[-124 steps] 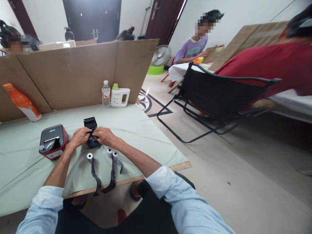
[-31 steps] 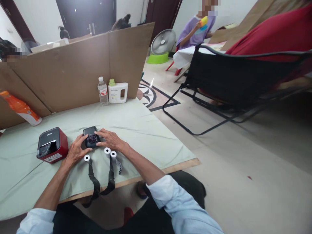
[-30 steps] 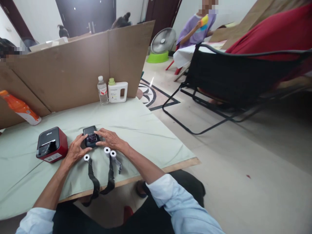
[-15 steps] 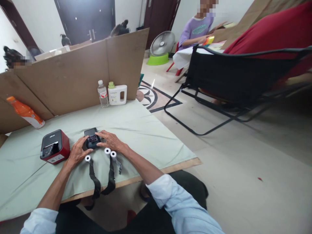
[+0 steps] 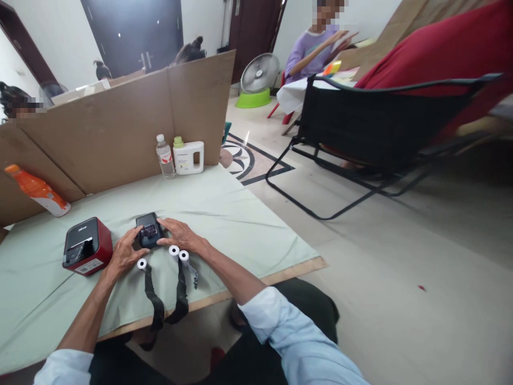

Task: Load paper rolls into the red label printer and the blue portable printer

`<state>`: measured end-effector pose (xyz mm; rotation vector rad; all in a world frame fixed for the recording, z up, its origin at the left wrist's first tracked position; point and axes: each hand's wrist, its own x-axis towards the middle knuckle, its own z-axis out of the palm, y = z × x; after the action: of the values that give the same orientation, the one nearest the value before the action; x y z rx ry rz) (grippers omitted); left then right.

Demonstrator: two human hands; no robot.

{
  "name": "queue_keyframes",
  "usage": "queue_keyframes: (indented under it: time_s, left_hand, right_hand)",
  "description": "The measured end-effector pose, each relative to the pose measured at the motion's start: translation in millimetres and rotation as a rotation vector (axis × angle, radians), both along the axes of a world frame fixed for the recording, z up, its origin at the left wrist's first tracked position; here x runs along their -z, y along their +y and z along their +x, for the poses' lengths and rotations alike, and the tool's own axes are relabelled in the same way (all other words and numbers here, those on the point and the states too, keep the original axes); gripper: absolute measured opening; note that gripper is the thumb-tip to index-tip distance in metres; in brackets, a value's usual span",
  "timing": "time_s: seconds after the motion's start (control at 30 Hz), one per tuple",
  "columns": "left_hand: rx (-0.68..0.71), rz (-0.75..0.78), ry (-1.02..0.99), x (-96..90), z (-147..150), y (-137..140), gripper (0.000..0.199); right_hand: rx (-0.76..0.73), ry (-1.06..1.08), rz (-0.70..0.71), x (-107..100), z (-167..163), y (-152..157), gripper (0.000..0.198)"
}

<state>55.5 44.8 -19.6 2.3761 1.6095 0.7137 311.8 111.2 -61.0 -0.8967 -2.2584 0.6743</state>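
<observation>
A small black device [image 5: 149, 229] with a glossy dark window lies on the pale green cloth, gripped at its two sides. My left hand [image 5: 125, 251] has its fingers against the left edge, thumb near the lower corner. On the opposite edge, my right hand [image 5: 179, 234] holds with fingers at the top corner and thumb lower down. Just below the device stand small white paper rolls: one roll [image 5: 142, 264] near my left hand, another roll [image 5: 173, 250] and a third roll [image 5: 184, 256] under my right wrist. Dark strips trail from near the rolls to the table edge.
Left of my hands sits a red and black box-shaped machine [image 5: 88, 246]. An orange bottle [image 5: 38, 191], a clear water bottle [image 5: 165, 158] and a white jug [image 5: 189, 158] stand along a cardboard partition [image 5: 128, 128]. To the right are a black folding chair [image 5: 372, 117] and a seated person [image 5: 310, 51].
Both hands stay on the device, with hardly any shift. My view has turned slightly to the right. The person in purple has raised their hands from the far table.
</observation>
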Motion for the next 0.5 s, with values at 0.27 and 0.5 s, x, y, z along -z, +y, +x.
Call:
queue_keyframes:
  time_s: [0.27,0.5]
  left_hand:
    - [0.049,0.043,0.048,-12.3,7.2,22.0,0.079]
    - [0.134,-0.011,0.029,-26.9,62.1,58.0,0.086]
  right_hand:
    - [0.020,0.221,-0.118,-5.0,2.9,4.3,0.070]
    - [0.204,0.286,-0.211,-35.1,56.6,13.9,0.072]
